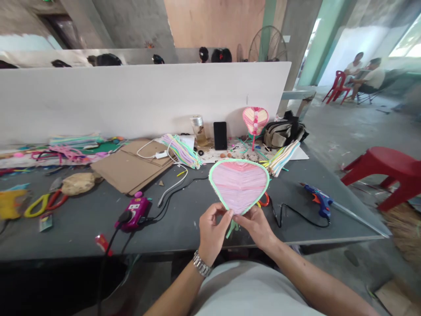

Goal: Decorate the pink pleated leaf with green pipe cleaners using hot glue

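Both the left hand (212,230) and right hand (255,226) pinch the green-rimmed pink pipe-cleaner panel (239,186) at its 6 o'clock tip, apparently from either side.

Between the fingers (221,211) sits a pipe-cleaner panel (239,186), its fuzzy pink fibres matt. Right of them, a glue gun (320,201) has glossy blue plastic. Beyond them lies rough brown cardboard (131,166); below them, a watch (201,263) shines with linked metal.

Pink-striped pipe-cleaner fan (239,185), mint-green rim
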### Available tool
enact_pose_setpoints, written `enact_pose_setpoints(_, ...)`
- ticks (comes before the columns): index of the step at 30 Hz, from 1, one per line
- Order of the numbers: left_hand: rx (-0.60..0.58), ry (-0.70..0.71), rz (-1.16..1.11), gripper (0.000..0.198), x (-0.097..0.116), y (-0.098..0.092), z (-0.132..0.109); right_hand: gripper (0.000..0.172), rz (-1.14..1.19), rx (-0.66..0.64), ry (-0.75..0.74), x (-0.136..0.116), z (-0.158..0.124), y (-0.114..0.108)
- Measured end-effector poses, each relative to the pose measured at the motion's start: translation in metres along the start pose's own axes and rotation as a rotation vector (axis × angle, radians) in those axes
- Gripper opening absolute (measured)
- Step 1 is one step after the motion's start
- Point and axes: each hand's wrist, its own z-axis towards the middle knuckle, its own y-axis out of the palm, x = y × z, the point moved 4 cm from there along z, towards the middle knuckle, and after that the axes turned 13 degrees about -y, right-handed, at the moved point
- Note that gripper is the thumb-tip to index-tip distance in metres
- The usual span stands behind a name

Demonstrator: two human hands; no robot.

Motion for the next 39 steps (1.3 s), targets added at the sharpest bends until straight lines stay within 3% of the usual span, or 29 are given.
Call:
enact_pose_setpoints(5,-0.085,-0.073,-0.038,0.03,-0.003,0.007,-0.002,0.028,-0.02,-0.007,-0.011,-0.002,-0.001,-0.002)
enact_pose_setpoints(14,0.033,0.186,0.146,0.022,-0.001,-0.002,-0.007,0.03,0.002,-0.075,-0.03,0.011,-0.005,-0.006)
enact_pose_setpoints(18,0.041,0.214,0.167,0.02,-0.001,-0.004,-0.009,0.028,-0.01,-0.109,-0.049,0.009,-0.005,-0.003)
enact_pose_setpoints(30,-0.015,-0.042,-0.006,0.032,-0.025,0.0,-0.004,0.03,-0.009,-0.098,0.032,0.012,-0.007,-0.001)
enact_pose_setpoints(39,-0.012,-0.107,-0.147,0.031,-0.024,0.001,-0.008,0.037,-0.005,-0.068,0.064,0.014,-0.008,-0.004)
